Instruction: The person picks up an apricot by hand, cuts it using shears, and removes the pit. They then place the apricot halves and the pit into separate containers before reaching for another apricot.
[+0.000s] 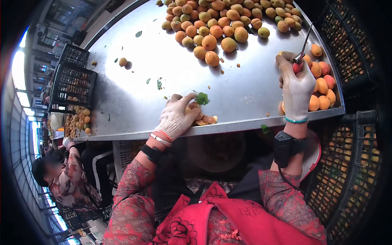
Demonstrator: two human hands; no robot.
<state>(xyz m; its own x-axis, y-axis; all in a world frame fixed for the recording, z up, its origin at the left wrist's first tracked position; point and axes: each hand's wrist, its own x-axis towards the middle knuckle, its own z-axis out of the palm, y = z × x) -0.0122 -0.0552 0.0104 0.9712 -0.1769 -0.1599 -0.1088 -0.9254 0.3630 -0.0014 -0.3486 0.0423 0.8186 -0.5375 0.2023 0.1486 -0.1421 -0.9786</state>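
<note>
My left hand (176,115), in a white knit glove, is at the table's front edge with its fingers curled around brown apricot pits (195,111). Pale and brown scraps (208,119) lie right beside its thumb, and a green leaf (202,98) is at its fingertips. My right hand (296,87), gloved too, is closed on a red-handled tool (298,65) whose thin metal shaft points up and away. Orange apricots (322,85) sit along the right rim next to this hand, some partly hidden behind it.
A heap of apricots (220,30) covers the back of the metal table (134,98). One apricot (123,62) lies apart at the left. Black crates stand left (73,87) and right (341,159). Another person (75,175) sits at the left. Below the edge is a dark round container (216,151).
</note>
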